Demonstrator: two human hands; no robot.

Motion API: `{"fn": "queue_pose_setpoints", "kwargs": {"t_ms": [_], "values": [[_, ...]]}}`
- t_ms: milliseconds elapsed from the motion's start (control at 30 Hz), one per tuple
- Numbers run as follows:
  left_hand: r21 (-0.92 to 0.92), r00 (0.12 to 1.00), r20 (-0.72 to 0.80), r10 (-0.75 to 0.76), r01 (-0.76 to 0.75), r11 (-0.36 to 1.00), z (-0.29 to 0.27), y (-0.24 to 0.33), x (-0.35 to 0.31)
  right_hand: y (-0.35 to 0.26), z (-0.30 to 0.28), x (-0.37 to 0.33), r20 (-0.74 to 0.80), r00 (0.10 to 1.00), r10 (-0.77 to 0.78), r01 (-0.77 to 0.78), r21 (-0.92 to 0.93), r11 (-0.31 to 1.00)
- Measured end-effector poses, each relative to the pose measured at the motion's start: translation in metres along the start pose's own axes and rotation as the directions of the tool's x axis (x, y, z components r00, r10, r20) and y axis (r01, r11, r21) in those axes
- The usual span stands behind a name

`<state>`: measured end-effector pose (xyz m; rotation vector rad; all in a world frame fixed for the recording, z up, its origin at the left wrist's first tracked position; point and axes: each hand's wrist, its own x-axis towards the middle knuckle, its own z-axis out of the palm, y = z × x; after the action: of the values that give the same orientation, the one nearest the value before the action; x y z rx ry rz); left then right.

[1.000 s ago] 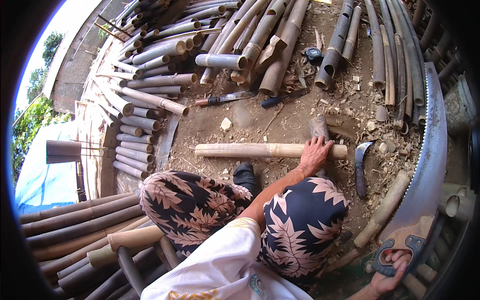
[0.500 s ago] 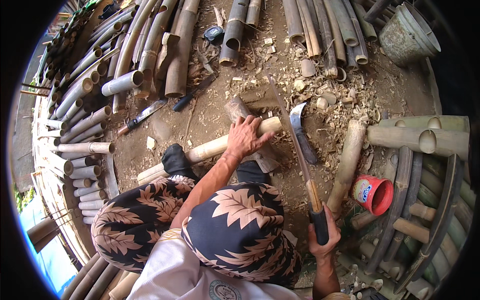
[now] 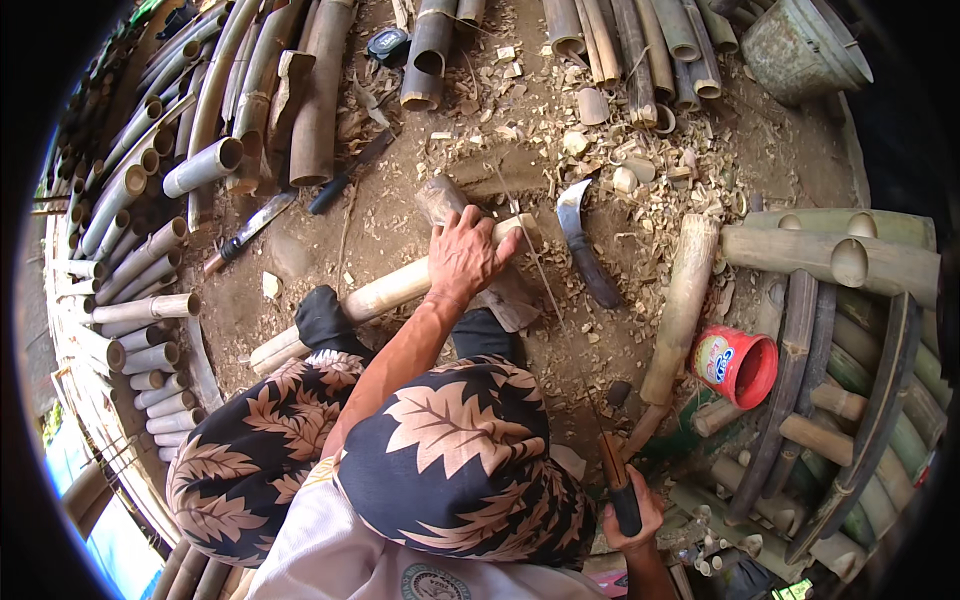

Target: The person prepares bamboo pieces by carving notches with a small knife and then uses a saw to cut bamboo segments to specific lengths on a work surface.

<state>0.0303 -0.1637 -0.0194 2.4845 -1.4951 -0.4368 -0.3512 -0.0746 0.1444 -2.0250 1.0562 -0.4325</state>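
My left hand point(image 3: 465, 255) presses down on a pale bamboo pole point(image 3: 388, 288), fingers curled over it near its far right end. Under that end lies a short log point(image 3: 515, 308) as a support; the pole's near end passes beside my black-socked foot point(image 3: 325, 318). My right hand point(image 3: 635, 520) is closed round the black grip of a long, thin-bladed handsaw point(image 3: 613, 465). Seen almost edge-on, its blade slants up and left past the pole's right end; I cannot tell whether it touches. A curved knife point(image 3: 580, 245) with a dark handle lies to the right of the log.
A knife point(image 3: 250, 232) and a dark blade point(image 3: 350, 175) lie on the ground at left. Bamboo poles point(image 3: 320, 100) are stacked along the left and far sides. Wood chips point(image 3: 690, 170) cover the ground. At right are an upright-leaning bamboo piece point(image 3: 683, 310), a red tub point(image 3: 757, 375) and bamboo racks point(image 3: 800, 370).
My right hand has drawn the saw back toward me and slightly left, lowering its handle. The left hand keeps its place on the pole; the whole view has shifted a little.
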Motion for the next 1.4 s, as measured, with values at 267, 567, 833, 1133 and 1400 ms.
{"fn": "queue_pose_setpoints", "kwargs": {"t_ms": [267, 567, 833, 1133, 1400], "values": [[0.009, 0.998, -0.037, 0.051, -0.050, 0.999, 0.005, 0.005, 0.004, 0.024, 0.089, 0.137, -0.179, 0.979, -0.098, 0.116, 0.092, 0.989], [0.027, 0.985, 0.085, 0.150, -0.152, 0.988, -0.001, -0.009, 0.002, 0.032, 0.043, 0.024, -0.074, 0.997, 0.035, -0.035, -0.002, 0.999], [0.006, 0.994, 0.067, 0.090, -0.091, 0.996, 0.006, -0.012, 0.006, 0.022, 0.061, 0.079, -0.080, 0.994, -0.071, 0.068, -0.032, 0.997], [0.024, 0.996, 0.003, 0.084, -0.084, 0.996, 0.012, 0.003, 0.003, 0.026, 0.091, 0.143, -0.122, 0.991, -0.060, 0.067, 0.052, 0.996], [0.002, 0.998, 0.033, 0.055, -0.055, 0.998, 0.008, -0.006, 0.001, -0.002, 0.017, 0.006, 0.015, 0.998, 0.062, -0.057, -0.219, 0.974]]}}
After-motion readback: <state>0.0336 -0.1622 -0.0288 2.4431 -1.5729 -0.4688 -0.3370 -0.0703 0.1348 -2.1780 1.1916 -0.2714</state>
